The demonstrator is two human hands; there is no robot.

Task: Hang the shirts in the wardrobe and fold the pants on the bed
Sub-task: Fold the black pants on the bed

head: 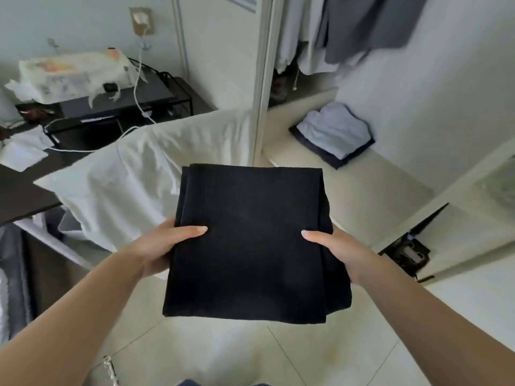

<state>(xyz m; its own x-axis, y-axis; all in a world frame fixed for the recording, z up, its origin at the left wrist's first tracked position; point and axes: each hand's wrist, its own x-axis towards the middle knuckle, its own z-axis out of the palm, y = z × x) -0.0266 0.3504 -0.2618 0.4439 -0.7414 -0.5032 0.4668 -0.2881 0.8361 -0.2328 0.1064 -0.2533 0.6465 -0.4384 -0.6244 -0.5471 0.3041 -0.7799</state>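
A pair of black pants [250, 240], folded into a flat rectangle, is held up in the air in the middle of the view. My left hand [164, 246] grips its left edge with the thumb on top and the fingers hidden underneath. My right hand [337, 252] grips the right edge the same way. Ahead on the right stands the open wardrobe [362, 190], where grey and pale shirts [362, 32] hang at the top. A folded stack of pale blue and dark clothes [334, 132] lies on the wardrobe's cream shelf.
A white pillow [133, 174] lies on the bed's end at left. Behind it a dark desk [117, 107] carries a white bag, papers and a charger cable. The wardrobe's door edge [262, 79] stands upright straight ahead. Pale floor tiles [250, 355] lie below.
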